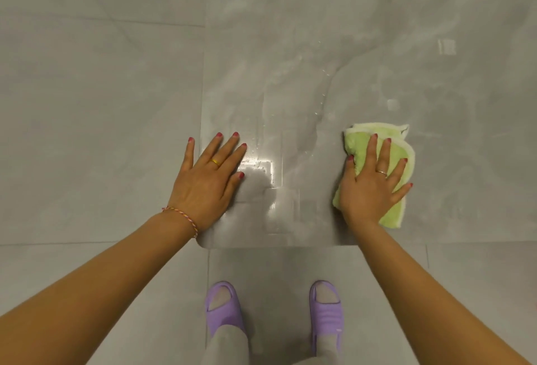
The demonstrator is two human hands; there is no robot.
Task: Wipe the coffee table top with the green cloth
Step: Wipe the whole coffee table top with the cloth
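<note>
Pressing the cloth point(398, 161) flat under my spread right hand point(372, 187); wet tabletop point(290, 88) lies leftward toward my flat, empty left hand point(206, 178).

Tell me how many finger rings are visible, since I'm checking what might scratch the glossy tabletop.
2. A gold band ring sits on the left hand; a thin silver ring on the right hand, pressing the folded green cloth.

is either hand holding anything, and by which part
The right hand presses flat on the middle of the folded green cloth, pinning rather than gripping it. The left hand holds nothing, flat on the coffee table top.
</note>
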